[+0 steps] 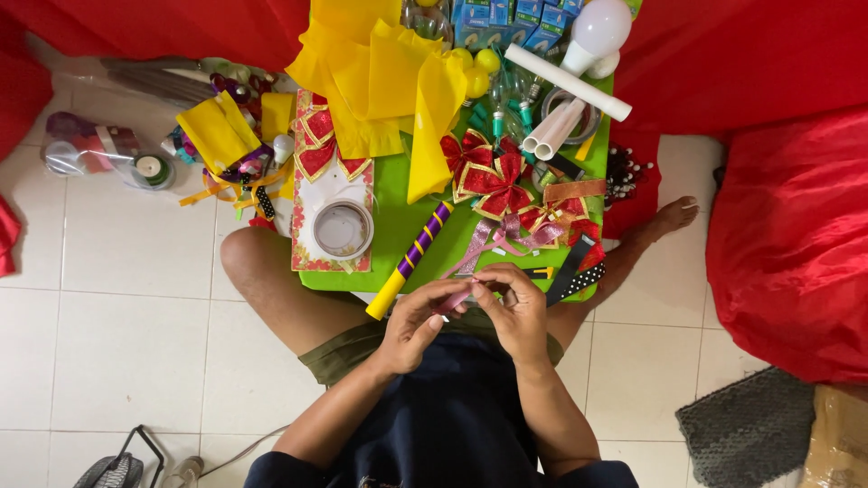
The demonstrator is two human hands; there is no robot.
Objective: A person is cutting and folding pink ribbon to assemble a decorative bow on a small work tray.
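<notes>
I see my left hand [414, 327] and right hand [515, 309] pinching a pink ribbon [493, 237] below blue boxes [511, 23] on the green table [393, 212].

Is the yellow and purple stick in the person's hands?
No, the yellow and purple stick lies on the green table, while both hands pinch a pink ribbon.

One head-worn camera looks straight down, close above the green table [398, 226] and tiled floor [136, 361].
</notes>
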